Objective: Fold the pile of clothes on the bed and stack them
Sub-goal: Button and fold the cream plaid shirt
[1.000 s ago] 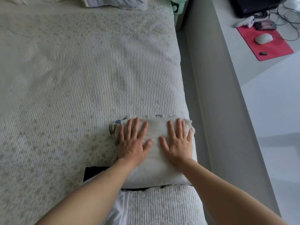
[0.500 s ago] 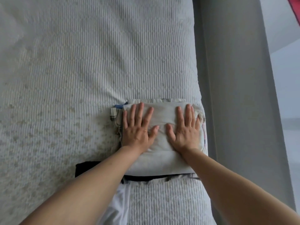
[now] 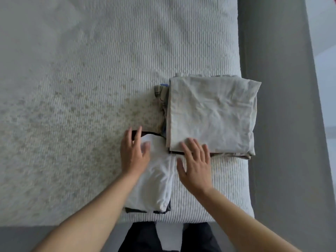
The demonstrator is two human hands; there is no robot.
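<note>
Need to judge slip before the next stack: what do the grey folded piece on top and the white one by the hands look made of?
Grey folded piece: thin woven cloth, probably cotton, matte, with fine sharp creases. White folded piece: smoother, softer fabric, perhaps jersey knit, with rounded folds and few wrinkles; motion blur leaves it uncertain.

A bedroom in a home. A wide bed [image 3: 91, 88] with a ribbed, pale cover fills the view, and folded clothes [image 3: 212, 115] lie stacked near its edge. Grey floor [image 3: 276, 106] runs alongside the bed.
</note>
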